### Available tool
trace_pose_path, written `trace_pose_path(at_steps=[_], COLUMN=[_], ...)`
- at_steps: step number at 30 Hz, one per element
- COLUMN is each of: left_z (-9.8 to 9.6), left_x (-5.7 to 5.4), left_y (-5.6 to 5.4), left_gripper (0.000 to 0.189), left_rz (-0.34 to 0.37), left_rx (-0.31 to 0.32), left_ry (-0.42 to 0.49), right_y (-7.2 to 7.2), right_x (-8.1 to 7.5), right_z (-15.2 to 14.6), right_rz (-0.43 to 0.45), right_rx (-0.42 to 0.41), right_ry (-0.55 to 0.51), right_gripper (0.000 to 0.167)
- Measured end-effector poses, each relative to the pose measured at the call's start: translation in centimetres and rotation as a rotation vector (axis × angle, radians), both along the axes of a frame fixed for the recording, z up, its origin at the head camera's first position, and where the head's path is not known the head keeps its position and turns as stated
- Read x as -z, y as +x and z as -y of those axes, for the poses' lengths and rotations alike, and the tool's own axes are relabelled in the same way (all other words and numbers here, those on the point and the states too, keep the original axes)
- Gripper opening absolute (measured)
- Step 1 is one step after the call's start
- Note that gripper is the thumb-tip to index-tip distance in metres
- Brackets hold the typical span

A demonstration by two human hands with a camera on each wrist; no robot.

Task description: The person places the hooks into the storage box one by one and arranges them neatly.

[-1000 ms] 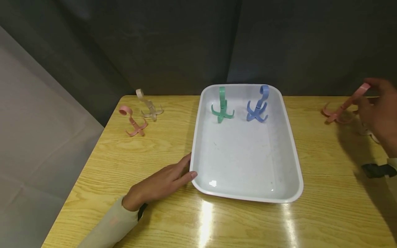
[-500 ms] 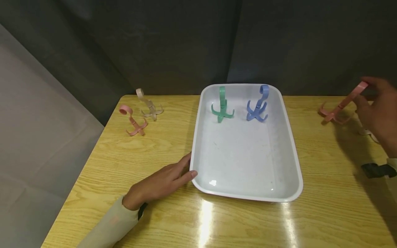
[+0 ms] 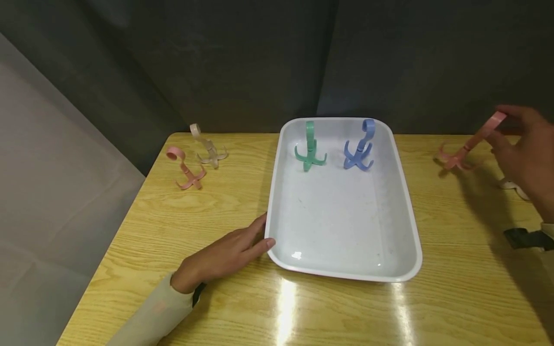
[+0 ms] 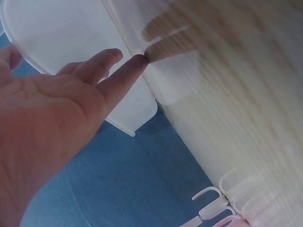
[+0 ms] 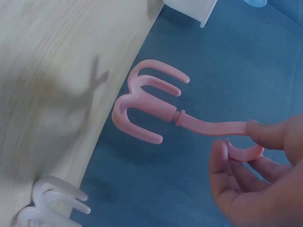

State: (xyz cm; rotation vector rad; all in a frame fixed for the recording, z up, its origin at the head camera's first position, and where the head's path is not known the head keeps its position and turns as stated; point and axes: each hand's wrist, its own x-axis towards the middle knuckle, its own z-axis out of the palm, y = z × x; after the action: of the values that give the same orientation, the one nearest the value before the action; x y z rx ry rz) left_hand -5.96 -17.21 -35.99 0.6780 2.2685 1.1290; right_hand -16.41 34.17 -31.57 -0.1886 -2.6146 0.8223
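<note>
My right hand [image 3: 527, 156] pinches the curved top of a pink four-prong hanging hook [image 5: 154, 106] between thumb and fingers. The hook tilts with its prongs toward the tray; in the right wrist view its shadow falls apart from it on the table. Beneath that hand lies a white hook [image 3: 515, 186], partly hidden. My left hand [image 3: 221, 255] is at the near left corner of the white tray [image 3: 337, 221], thumb on the rim and straight fingers along the outer wall. Inside the tray, at its far end, a green hook [image 3: 310, 156] and a blue hook [image 3: 359, 153] stand upright.
On the left of the wooden table [image 3: 173, 230] stand another pink hook [image 3: 190, 179] and an off-white hook [image 3: 212, 153]. A dark curtain [image 3: 242, 67] hangs behind the table's far edge. Table surface lies between the tray and the right hand.
My right hand has moved slightly left with the pink hook, bringing it closer to the tray. The left hand and the tray have stayed practically where they were.
</note>
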Motion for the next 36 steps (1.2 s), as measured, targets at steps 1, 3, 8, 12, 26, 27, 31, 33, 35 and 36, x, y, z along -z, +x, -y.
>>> trace_pose_path(at_steps=[1,3,8,12,26,27,31,33,35,36], left_z=[0.0,0.0,0.0,0.0,0.0,0.0,0.0,0.0,0.0,0.0], left_x=[0.0,0.0,0.0,0.1,0.0,-0.1,0.0,0.0,0.1,0.1], left_y=[0.0,0.0,0.0,0.0,0.0,0.0,0.0,0.0,0.0,0.0], left_gripper=[0.069,0.069,0.069,0.069,0.069,0.069,0.069,0.069,0.068,0.068], left_rz=[0.0,0.002,0.006,0.006,-0.004,-0.003,0.0,-0.001,-0.001,-0.001], left_rx=[0.001,0.001,0.002,0.0,0.001,0.0,0.001,0.003,0.006,0.007], left_ry=[0.001,0.005,0.011,0.008,0.005,0.005,0.005,0.008,0.013,0.015], right_y=[0.0,0.0,0.4,0.7,1.3,1.3,1.4,1.5,1.6,1.7], right_x=[-0.1,-0.3,-0.8,-1.2,-2.6,-2.7,-3.1,-3.3,-3.6,-3.7], right_z=[0.0,0.2,0.8,1.3,3.1,3.2,3.5,3.8,4.1,4.2], right_rz=[-0.011,-0.018,-0.015,-0.026,-0.167,-0.172,-0.174,-0.18,-0.18,-0.18], right_rx=[-0.005,-0.013,-0.024,-0.048,-0.12,-0.124,-0.138,-0.149,-0.158,-0.163], right_ry=[0.005,0.011,0.001,-0.026,-0.045,-0.049,-0.066,-0.077,-0.082,-0.084], right_gripper=[0.05,0.05,0.051,0.051,0.049,0.048,0.048,0.048,0.048,0.048])
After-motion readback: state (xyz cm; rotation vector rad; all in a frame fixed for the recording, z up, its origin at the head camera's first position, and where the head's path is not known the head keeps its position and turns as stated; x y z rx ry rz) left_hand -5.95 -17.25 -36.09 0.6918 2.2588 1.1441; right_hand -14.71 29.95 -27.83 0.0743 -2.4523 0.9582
